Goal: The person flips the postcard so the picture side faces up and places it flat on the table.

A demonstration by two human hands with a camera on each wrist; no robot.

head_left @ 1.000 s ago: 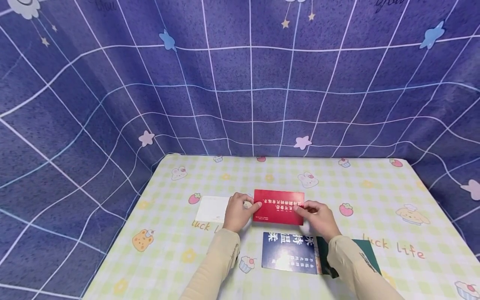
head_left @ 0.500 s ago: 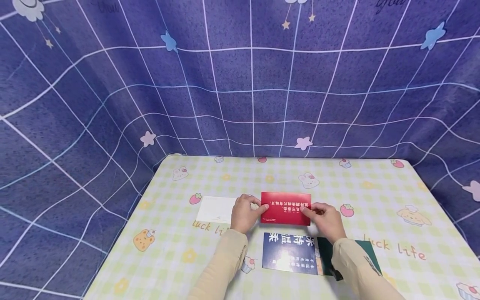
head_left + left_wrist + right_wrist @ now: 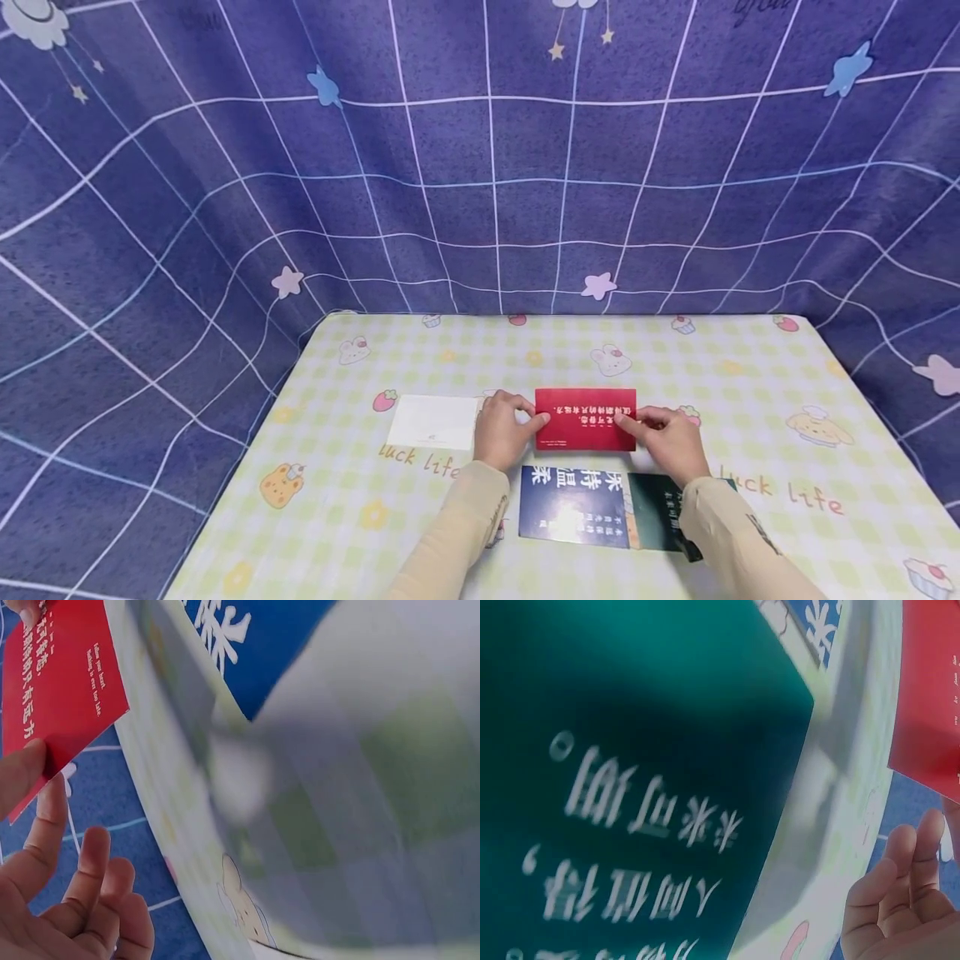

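Both hands hold a red card (image 3: 586, 400) with white printed characters, raised a little over the table. My left hand (image 3: 503, 432) pinches its left edge between thumb and index finger; my right hand (image 3: 673, 442) pinches the right edge the same way. In the left wrist view the left thumb lies on the printed face of the card (image 3: 71, 682). Nearer to me lie a dark blue card (image 3: 572, 512) with large white characters and a dark green card (image 3: 654, 510), partly under the right sleeve. A white card (image 3: 431, 422) lies beside the left hand.
A pale green checked tablecloth (image 3: 337, 517) with cartoon prints covers the table. Behind it and along the sides hangs a blue curtain (image 3: 420, 208) with a white grid and stars. A strip of another card (image 3: 631, 521) shows between the blue and green cards.
The hands have carried the red card to the right and slightly toward me. More of the white card and of the green card's print now shows.
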